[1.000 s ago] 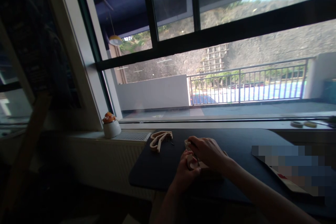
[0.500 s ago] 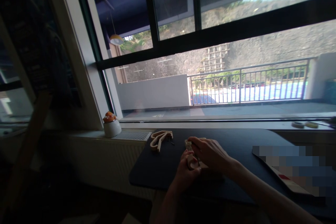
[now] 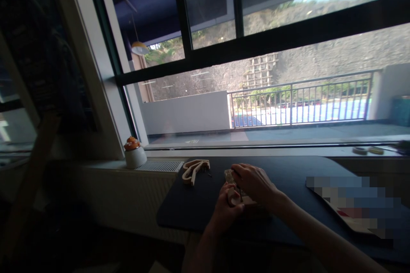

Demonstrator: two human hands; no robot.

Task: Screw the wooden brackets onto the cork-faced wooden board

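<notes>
My left hand [image 3: 226, 211] is closed around a light wooden piece with a curved end [image 3: 234, 197], above the dark table [image 3: 179, 207]. Bent over it from the right is my right hand [image 3: 256, 182], its fingers pressed together. A thin dark shaft [image 3: 241, 194] shows below those fingers; the rest of what they grip is hidden. At the right fingertips there is a small pale, shiny-looking piece [image 3: 228, 175], too small to name. Farther left on the table lie curved wooden pieces [image 3: 194, 172], with several small dark screw-like bits [image 3: 208, 174] beside them.
A flat board-like object [image 3: 355, 209], blurred out on top, rests at the table's right. On the sill at the left stands a white jar with an orange lid [image 3: 135, 153], near a radiator grille [image 3: 163, 166]. Tape rolls [image 3: 360, 150] lie on the right sill, below a large window.
My right hand has shifted and turned slightly over the wooden piece, showing a little more of it. My left hand keeps its hold. The whole view has drifted slightly.
</notes>
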